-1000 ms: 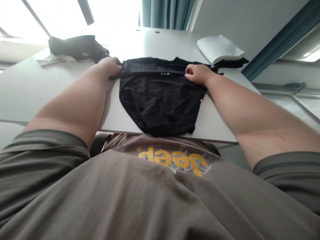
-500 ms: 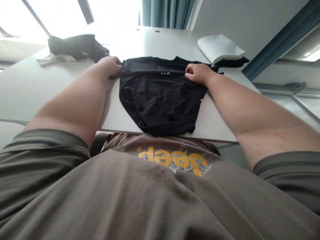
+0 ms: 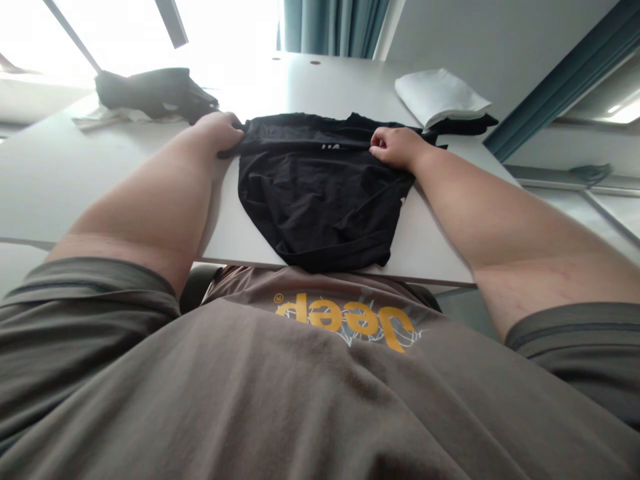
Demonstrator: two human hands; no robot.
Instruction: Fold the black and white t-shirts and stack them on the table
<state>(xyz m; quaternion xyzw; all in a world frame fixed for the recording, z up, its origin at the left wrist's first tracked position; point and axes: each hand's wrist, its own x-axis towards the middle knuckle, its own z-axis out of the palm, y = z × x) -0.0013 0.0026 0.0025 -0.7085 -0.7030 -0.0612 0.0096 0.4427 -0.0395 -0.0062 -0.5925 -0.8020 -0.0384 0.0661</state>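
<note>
A black T-shirt (image 3: 320, 200) lies spread on the white table, wrinkled, with a small white print near its far end. Its near end reaches the table's front edge. My left hand (image 3: 223, 131) grips the cloth at the shirt's far left corner, by a sleeve; the fingertips are partly hidden. On the right, my right hand (image 3: 395, 145) rests on the shirt with its fingers curled, pinching the cloth to the right of the print. Part of the shirt sticks out beyond this hand on the far right.
A crumpled pile of dark and pale clothes (image 3: 150, 93) sits at the far left of the table (image 3: 345, 87). To the far right lies a folded white cloth (image 3: 440, 97) on top of a black cloth (image 3: 465, 125). Teal curtains (image 3: 335, 27) hang behind the table.
</note>
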